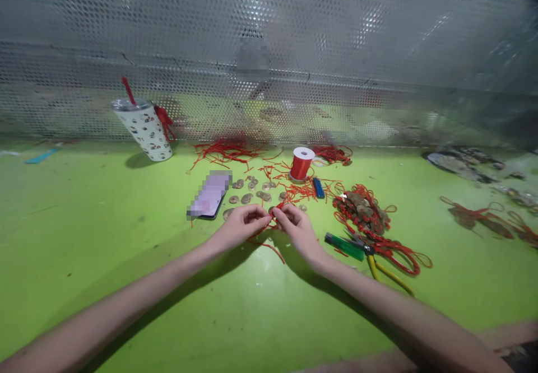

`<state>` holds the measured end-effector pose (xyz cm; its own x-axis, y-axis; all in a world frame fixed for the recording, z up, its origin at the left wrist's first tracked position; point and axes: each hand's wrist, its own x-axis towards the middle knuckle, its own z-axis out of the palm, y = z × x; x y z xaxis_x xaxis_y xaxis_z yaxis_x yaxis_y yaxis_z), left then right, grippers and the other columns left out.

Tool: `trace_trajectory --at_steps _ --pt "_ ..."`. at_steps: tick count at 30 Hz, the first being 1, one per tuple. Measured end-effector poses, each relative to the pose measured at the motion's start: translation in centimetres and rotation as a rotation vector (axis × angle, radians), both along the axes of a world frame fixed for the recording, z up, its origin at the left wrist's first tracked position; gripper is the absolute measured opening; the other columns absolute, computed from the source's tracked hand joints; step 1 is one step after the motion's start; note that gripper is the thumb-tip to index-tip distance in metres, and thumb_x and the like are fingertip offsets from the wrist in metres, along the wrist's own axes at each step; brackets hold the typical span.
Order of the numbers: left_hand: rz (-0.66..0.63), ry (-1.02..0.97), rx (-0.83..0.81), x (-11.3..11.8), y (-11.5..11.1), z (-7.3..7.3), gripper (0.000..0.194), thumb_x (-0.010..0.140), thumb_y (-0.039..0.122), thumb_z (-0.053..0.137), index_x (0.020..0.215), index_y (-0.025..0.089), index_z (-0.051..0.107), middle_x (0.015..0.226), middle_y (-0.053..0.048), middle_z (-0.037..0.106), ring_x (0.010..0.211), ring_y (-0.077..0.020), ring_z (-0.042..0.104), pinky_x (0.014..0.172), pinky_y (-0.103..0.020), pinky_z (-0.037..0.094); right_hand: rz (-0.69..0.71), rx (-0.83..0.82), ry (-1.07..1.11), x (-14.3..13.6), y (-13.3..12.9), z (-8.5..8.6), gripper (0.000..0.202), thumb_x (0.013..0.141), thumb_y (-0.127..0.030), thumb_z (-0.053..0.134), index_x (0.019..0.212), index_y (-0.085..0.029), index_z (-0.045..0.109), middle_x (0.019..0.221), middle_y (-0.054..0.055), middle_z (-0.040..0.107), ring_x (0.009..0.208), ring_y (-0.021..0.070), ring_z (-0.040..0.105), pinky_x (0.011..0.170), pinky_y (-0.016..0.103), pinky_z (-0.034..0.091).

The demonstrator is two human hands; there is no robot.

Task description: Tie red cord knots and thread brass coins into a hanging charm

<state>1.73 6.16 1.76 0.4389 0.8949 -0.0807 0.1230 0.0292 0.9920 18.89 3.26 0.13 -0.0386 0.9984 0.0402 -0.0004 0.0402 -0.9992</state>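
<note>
Above the green table, my left hand (pixel 244 222) pinches a red cord (pixel 274 248) whose loose tail hangs below the fingers. Close beside it, my right hand (pixel 297 228) is closed on the same cord, with a round brown coin partly visible at its fingertips. Just beyond the hands lie several loose holed coins (pixel 246 199). A spool of red cord (pixel 301 166) stands behind them among short red scraps. To the right sits a pile of coins strung on red cord (pixel 365 210). My fingers hide how the cord runs between them.
A phone (pixel 209 196) lies to the left, a white tumbler (pixel 145 129) with a red straw behind it. On the right are a green lighter (pixel 344 246), yellow-handled pliers (pixel 372 252), a blue lighter (pixel 319 188) and red-corded pieces (pixel 477 216). A perforated metal panel (pixel 189 82) stands behind.
</note>
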Motion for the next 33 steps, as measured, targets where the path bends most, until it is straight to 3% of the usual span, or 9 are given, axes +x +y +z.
trace_trajectory --at_steps 9,16,25,33 --pt "0.081 -0.013 0.016 -0.47 0.63 0.17 0.029 0.071 0.045 0.079 0.070 0.017 0.070 0.062 -0.001 0.058 0.053 -0.0115 0.046 0.049 -0.024 0.031 0.075 -0.070 0.023 0.02 -0.10 0.39 0.037 0.079 -0.057 0.072 0.083 -0.021 0.067 0.077 0.001 0.064 0.067 0.0152 0.056 0.059 0.028 0.041" --pt "0.074 -0.081 -0.135 -0.72 0.39 0.39 0.022 0.072 0.039 0.077 0.071 0.018 0.073 0.050 0.002 0.047 0.046 -0.0096 0.037 0.045 -0.025 0.022 0.033 -0.047 0.016 0.17 0.01 0.13 0.033 0.080 -0.053 0.072 0.082 -0.020 0.067 0.079 0.002 0.065 0.071 0.0163 0.059 0.067 0.031 0.046" --pt "0.102 -0.083 -0.176 -0.66 0.27 0.71 0.021 0.066 0.038 0.081 0.066 0.019 0.074 0.046 0.003 0.041 0.043 -0.0084 0.030 0.044 -0.026 0.016 -0.005 0.003 0.006 0.01 -0.22 0.43 0.032 0.078 -0.052 0.073 0.077 -0.020 0.066 0.073 0.001 0.065 0.066 0.0157 0.057 0.063 0.030 0.046" --pt "0.172 -0.071 -0.108 -0.64 0.17 0.81 0.023 0.066 0.039 0.082 0.063 0.019 0.071 0.049 0.003 0.044 0.046 -0.0094 0.032 0.047 -0.027 0.016 -0.037 0.048 -0.019 0.32 0.10 0.32 0.030 0.078 -0.049 0.073 0.076 -0.020 0.065 0.071 0.001 0.062 0.062 0.0151 0.052 0.059 0.029 0.041"
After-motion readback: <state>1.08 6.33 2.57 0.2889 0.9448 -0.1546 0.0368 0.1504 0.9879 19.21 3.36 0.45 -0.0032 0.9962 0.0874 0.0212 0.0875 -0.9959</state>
